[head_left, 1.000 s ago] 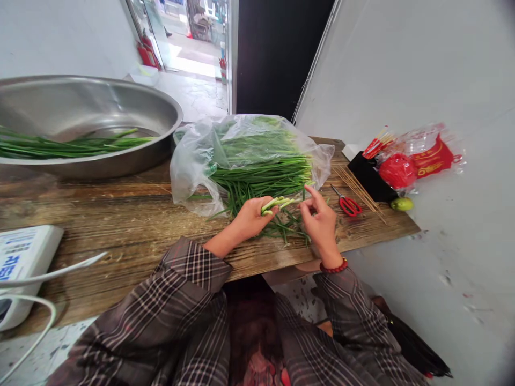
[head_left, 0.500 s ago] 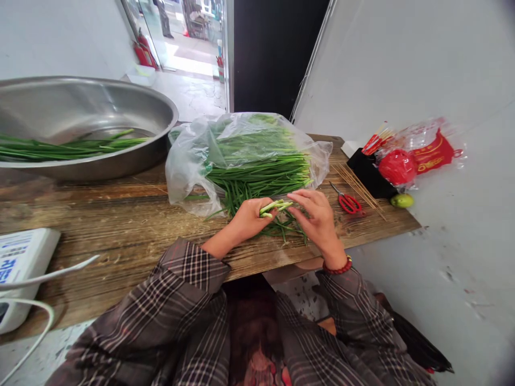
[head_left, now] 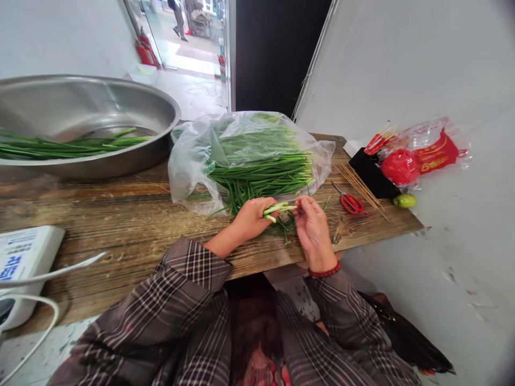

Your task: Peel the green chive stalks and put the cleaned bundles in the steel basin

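My left hand (head_left: 254, 217) is closed around a few garlic chives (head_left: 277, 208), their pale stem ends sticking out to the right. At those ends, my right hand (head_left: 313, 228) has its thumb and fingers pinched together on the tip of a stem. Just behind both hands lies a large bunch of garlic chives (head_left: 265, 174), partly covered by a clear plastic bag (head_left: 187, 171). Loose green leaves (head_left: 284, 228) lie on the wooden table beneath my hands.
A big steel basin (head_left: 171, 118) with more chives stands at the left, and a white device with cables (head_left: 36, 252) sits nearer. Right of my hands are red-handled scissors (head_left: 351, 203), thin sticks (head_left: 360, 187), a black box (head_left: 372, 174) and a green fruit (head_left: 404, 200).
My right hand has gone from spread fingers to a pinch at the stem ends and turned more upright. My left hand keeps its hold on the chives.
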{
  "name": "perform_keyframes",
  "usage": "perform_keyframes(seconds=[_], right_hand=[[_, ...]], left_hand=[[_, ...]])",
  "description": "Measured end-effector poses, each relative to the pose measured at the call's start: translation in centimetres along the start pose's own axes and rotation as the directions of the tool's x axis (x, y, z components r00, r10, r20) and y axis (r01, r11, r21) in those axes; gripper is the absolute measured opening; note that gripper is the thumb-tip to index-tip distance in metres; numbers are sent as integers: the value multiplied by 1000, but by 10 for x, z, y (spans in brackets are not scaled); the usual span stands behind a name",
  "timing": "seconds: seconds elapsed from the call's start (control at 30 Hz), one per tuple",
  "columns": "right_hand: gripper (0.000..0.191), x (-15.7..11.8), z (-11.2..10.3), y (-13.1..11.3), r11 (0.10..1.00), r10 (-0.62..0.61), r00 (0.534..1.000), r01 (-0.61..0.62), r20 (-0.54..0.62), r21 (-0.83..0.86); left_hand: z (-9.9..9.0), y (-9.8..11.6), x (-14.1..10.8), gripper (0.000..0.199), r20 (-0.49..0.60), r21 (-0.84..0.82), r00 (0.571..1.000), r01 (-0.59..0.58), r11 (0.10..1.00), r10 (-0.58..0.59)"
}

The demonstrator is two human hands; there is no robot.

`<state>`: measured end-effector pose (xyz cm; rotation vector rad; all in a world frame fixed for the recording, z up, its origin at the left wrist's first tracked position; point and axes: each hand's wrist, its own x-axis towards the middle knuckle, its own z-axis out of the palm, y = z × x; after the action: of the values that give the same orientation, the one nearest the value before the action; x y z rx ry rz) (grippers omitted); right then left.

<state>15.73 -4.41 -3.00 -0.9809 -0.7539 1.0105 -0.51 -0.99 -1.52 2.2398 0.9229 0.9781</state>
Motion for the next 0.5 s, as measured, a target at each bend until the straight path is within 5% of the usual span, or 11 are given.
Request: perform_keyframes(seconds=[0.07, 0.17, 0.27, 0.37, 0.5], right_hand=[[23, 8, -13, -9, 998, -64, 997, 63, -44, -23], [27, 22, -46, -24, 917, -230, 973, 206, -32, -340], [29, 32, -78, -35, 505, -325, 909, 400, 261, -765], [45, 32, -93, -38, 116, -335, 839, 488, 428, -865], [44, 24, -88, -27, 32, -297, 822, 517, 486, -855]], left_hand=[[-1, 0, 0, 21, -50, -16, 999, 18, 1000, -19], [-5, -1, 2, 23, -153, -91, 986, 55, 994, -69], [-11, -3, 4, 17, -225, -253, 967, 57, 966, -116], [-18, -4, 7, 14, -286, -440, 942, 35, 897, -177], [-30, 1, 11, 19, -343, -655, 897, -17, 755, -277]])
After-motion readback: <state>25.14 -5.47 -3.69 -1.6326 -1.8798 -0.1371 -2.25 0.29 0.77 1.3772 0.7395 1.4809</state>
